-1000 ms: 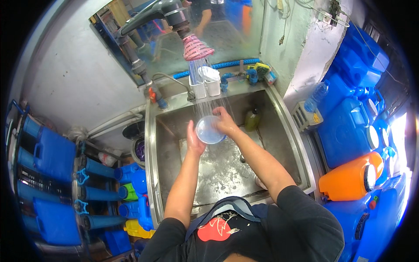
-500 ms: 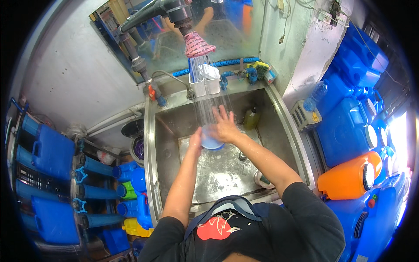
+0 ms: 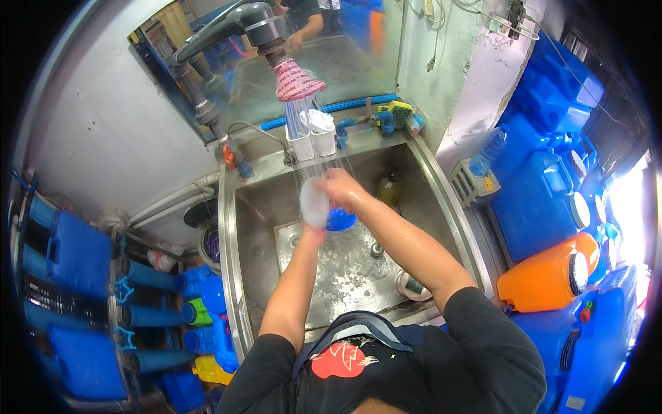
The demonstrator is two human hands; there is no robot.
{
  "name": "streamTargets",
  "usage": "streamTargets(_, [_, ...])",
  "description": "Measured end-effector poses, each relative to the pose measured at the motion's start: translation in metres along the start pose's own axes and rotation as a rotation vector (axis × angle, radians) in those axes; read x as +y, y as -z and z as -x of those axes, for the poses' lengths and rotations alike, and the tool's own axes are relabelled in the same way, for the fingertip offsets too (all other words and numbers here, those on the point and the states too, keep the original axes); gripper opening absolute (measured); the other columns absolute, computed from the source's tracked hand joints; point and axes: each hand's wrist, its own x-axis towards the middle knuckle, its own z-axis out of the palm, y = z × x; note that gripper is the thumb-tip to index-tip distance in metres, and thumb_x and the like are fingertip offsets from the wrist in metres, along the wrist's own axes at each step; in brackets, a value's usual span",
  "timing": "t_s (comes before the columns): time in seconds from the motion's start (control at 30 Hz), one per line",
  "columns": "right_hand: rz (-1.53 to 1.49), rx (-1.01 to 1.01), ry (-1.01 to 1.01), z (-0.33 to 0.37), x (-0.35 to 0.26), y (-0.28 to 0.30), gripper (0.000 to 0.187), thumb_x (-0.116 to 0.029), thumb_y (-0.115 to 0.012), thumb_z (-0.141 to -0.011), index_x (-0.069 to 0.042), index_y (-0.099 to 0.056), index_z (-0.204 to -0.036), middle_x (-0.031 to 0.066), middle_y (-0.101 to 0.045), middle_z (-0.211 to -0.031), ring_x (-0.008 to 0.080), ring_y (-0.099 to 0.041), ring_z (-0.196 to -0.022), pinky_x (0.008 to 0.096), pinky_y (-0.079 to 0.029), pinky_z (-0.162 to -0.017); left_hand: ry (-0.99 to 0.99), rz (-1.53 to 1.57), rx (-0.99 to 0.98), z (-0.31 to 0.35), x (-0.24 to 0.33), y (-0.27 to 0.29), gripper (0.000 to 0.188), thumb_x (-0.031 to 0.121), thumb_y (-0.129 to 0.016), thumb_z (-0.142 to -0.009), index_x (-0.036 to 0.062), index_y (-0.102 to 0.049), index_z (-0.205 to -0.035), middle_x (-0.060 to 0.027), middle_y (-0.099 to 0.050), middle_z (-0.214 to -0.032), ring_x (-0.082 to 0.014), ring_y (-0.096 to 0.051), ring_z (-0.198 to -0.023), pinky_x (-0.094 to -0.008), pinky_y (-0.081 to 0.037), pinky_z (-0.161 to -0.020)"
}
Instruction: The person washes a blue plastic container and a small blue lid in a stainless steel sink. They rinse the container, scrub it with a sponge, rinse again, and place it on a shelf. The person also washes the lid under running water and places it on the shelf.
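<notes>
Under the running water, over a steel sink [image 3: 303, 300], my right hand [image 3: 339, 188] has its fingers curled at the top edge of a whitish round disc [image 3: 315, 203], blurred by motion. My left hand [image 3: 312, 232] is just below and behind this disc, its fingers hidden. A blue round piece, like a lid or shallow bowl [image 3: 340, 220], shows beside the disc under my right wrist; what supports it is hidden. Water falls from a pipe outlet wrapped in pink cloth [image 3: 298, 81] onto both hands.
White holders [image 3: 312, 143] and a yellow-green sponge [image 3: 400, 110] are on the sink's back ledge. A greenish bottle [image 3: 389, 188] stands in the back right corner, a white cup [image 3: 412, 285] at the right. Blue jugs [image 3: 541, 200] and an orange one [image 3: 545, 274] crowd the right side.
My right hand's spread fingers have curled in at the disc's edge. The whitish disc has turned up on edge, and the blue piece shows more beside it. The view has shifted slightly.
</notes>
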Motion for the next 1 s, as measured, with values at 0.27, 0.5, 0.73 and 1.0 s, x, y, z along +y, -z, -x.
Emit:
streamTargets(0.27, [-0.306,-0.12,0.139,0.006,0.01,-0.005,0.025,-0.008,-0.077,-0.063,-0.008,-0.069,-0.087,0.0083,-0.064,-0.101,0.0246,-0.061,-0.096,0.0356,-0.048,-0.088,-0.158,-0.311,0.22,-0.044,-0.025,-0.026,0.052,0.026,-0.059,-0.094,0.0078,-0.043,-0.14,-0.0081,-0.055,-0.129,-0.0225,-0.055,-0.116,-0.0354,-0.048,-0.096])
streamTargets(0.5, [-1.118,-0.15,-0.204,-0.003,0.016,-0.007,0.025,-0.007,-0.065,-0.084,-0.008,-0.055,-0.106,0.0071,-0.059,-0.098,0.026,-0.061,-0.089,0.0389,-0.051,-0.08,0.2,0.361,0.028,-0.019,0.01,-0.008,0.042,0.03,-0.061,-0.093,0.009,-0.053,-0.129,-0.0103,-0.06,-0.126,-0.026,-0.059,-0.116,-0.0405,-0.051,-0.097])
streamTargets(0.73, [-0.162,0.124,0.368,-0.009,0.004,-0.011,0.04,-0.01,-0.067,-0.084,-0.002,-0.056,-0.122,0.0136,-0.066,-0.109,0.0298,-0.065,-0.098,0.0398,-0.051,-0.089,0.383,0.446,0.055,0.014,0.038,-0.004,0.032,0.025,-0.052,-0.099,0.005,-0.057,-0.124,-0.011,-0.065,-0.119,-0.0253,-0.064,-0.108,-0.0433,-0.053,-0.095])
streamTargets(1.0, [0.565,-0.016,0.686,0.001,-0.005,0.009,0.026,-0.008,-0.061,-0.083,-0.013,-0.073,-0.106,0.0115,-0.071,-0.105,0.0345,-0.066,-0.097,0.0426,-0.053,-0.086,0.395,0.597,0.006,0.022,0.044,0.009,0.032,0.02,-0.045,-0.102,-0.0014,-0.057,-0.122,-0.0139,-0.066,-0.116,-0.0266,-0.065,-0.104,-0.0426,-0.054,-0.093])
